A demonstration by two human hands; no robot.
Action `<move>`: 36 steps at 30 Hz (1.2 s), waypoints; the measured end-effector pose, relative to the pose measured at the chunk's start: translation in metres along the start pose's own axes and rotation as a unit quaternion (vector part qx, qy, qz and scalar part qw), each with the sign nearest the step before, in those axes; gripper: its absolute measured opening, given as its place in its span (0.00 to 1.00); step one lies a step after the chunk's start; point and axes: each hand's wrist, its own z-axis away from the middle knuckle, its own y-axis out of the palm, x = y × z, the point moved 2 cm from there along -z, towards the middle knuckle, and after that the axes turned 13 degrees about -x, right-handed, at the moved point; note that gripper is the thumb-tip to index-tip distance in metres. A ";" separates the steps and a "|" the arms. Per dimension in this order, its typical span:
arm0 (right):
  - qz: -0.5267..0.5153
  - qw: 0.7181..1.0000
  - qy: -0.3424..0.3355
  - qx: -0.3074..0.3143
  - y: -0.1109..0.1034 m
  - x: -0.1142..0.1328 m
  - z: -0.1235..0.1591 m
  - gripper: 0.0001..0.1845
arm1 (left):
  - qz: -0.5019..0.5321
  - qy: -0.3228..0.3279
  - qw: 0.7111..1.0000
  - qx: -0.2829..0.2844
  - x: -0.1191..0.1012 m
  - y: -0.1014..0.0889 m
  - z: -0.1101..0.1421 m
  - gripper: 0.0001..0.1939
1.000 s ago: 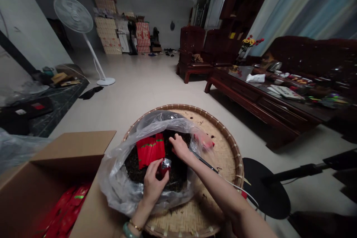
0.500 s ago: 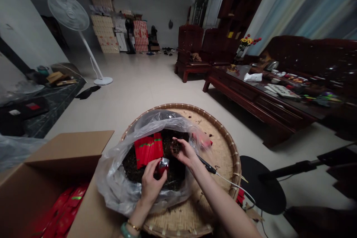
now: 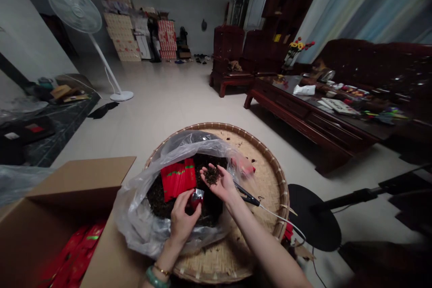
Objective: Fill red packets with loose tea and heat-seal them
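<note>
Between the thumb and fingers of my left hand (image 3: 184,216) is a small red packet (image 3: 197,197), its silvery mouth facing up. My right hand (image 3: 221,183) is turned palm up with a small heap of dark dried tea leaves (image 3: 211,175) lying on it, fingers loosely cupped. Both hands are over a clear plastic bag (image 3: 135,220), rolled open and full of loose dark leaves. Several flat red packets (image 3: 178,180) lie in a row on those leaves, just beyond my left hand. The bag rests on a round woven bamboo tray (image 3: 270,175).
A cardboard box (image 3: 84,175) with red packets (image 3: 77,252) stands at the left. A black corded tool (image 3: 248,195) lies beside my right wrist, its white cable crossing the tray's rim. A black round stand base (image 3: 313,216) is at the right, a wooden coffee table (image 3: 303,117) beyond.
My right hand has turned palm up and opened out, showing the leaves on it. My left hand keeps hold of the red packet in nearly the same spot. The view has shifted slightly.
</note>
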 end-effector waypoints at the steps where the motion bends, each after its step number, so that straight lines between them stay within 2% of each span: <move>1: -0.008 1.000 0.000 -0.016 0.000 -0.001 0.001 0.15 | 0.000 0.002 1.000 0.000 0.000 0.000 0.000 0.16; 6: -0.031 0.998 0.014 -0.051 0.000 -0.006 0.002 0.16 | -0.006 0.011 1.000 -0.001 -0.001 -0.001 0.000 0.16; 12: -0.032 0.999 0.020 -0.011 -0.001 -0.011 0.002 0.11 | -0.005 0.012 1.000 -0.004 -0.003 -0.001 0.000 0.15; 20: -0.006 0.999 0.016 0.028 0.003 -0.010 0.020 0.15 | -0.009 0.004 1.000 0.000 -0.005 -0.001 -0.001 0.15; 27: 0.022 1.000 -0.018 0.002 0.003 -0.009 0.030 0.14 | -0.014 0.021 1.000 0.011 -0.008 -0.001 -0.005 0.16; 31: -0.004 0.999 0.008 -0.047 -0.006 -0.012 0.030 0.11 | -0.015 0.011 1.000 0.008 -0.008 -0.002 -0.005 0.17; 36: 0.007 0.998 0.045 -0.033 -0.015 -0.012 0.025 0.11 | -0.010 0.005 1.000 0.008 -0.008 -0.001 -0.004 0.16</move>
